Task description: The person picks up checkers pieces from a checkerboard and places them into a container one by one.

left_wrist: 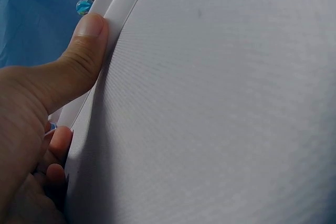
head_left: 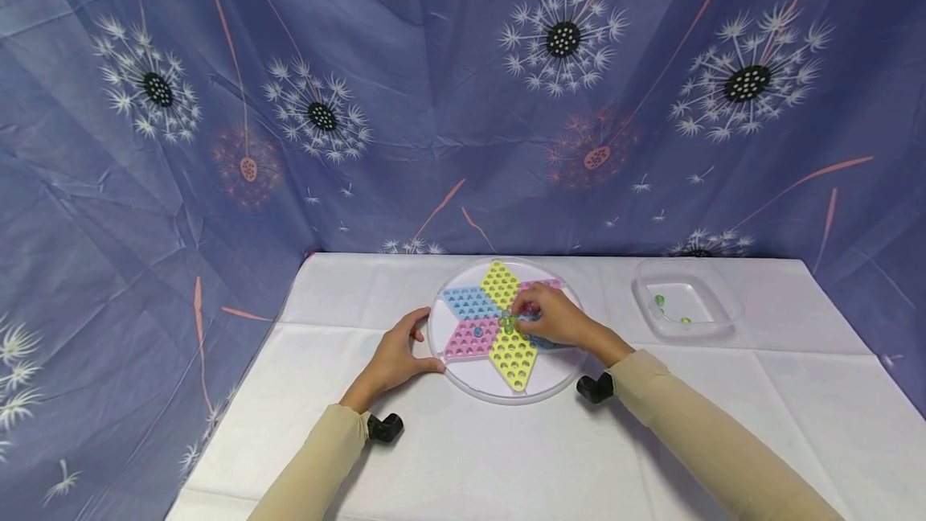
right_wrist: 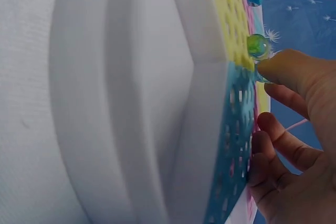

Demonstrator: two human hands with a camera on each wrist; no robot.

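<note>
A round white Chinese checkers board lies on the table, its star in yellow, pink and blue. My left hand holds the board's left rim, with the thumb against the edge and the fingers spread farther along it. Over the star's centre, my right hand pinches a small glass marble, mostly hidden by the thumb. Beside those fingertips sits a green-yellow marble, among several clustered at the centre. A blue marble rests in the left pink section.
To the right of the board stands a clear plastic box with a green marble and a yellow-green marble in it. A white cloth covers the table. Behind it hangs a blue dandelion-print curtain.
</note>
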